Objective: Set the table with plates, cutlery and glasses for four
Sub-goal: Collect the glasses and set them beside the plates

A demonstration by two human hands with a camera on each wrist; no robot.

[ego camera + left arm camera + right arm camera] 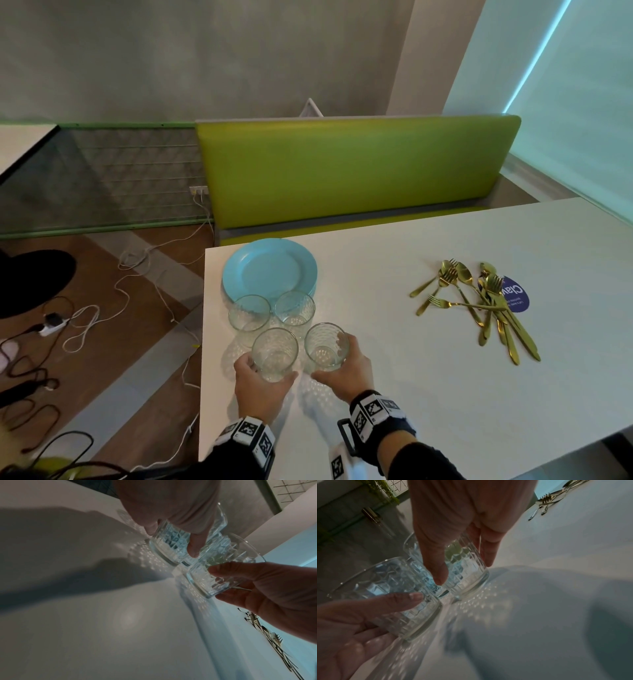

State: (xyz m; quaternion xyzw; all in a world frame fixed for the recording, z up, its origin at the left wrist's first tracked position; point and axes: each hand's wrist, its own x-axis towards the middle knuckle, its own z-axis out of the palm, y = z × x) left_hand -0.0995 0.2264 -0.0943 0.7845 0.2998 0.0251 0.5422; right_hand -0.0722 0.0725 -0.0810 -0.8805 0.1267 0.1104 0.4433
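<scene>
Both hands are wrapped round tumblers, the left hand (262,387) on one glass (275,354) and the right hand (346,371) on another (326,346), while two more glasses (272,313), stacked plates (269,270) and heaped cutlery (479,305) await distribution on the worktop (428,394), so setting has barely begun.

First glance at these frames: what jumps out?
Both hands at the near table edge, each gripping a patterned glass: left hand on the left glass, right hand on the right glass. Behind them stand two more glasses before a stack of blue plates. A heap of gold cutlery lies to the right.
</scene>
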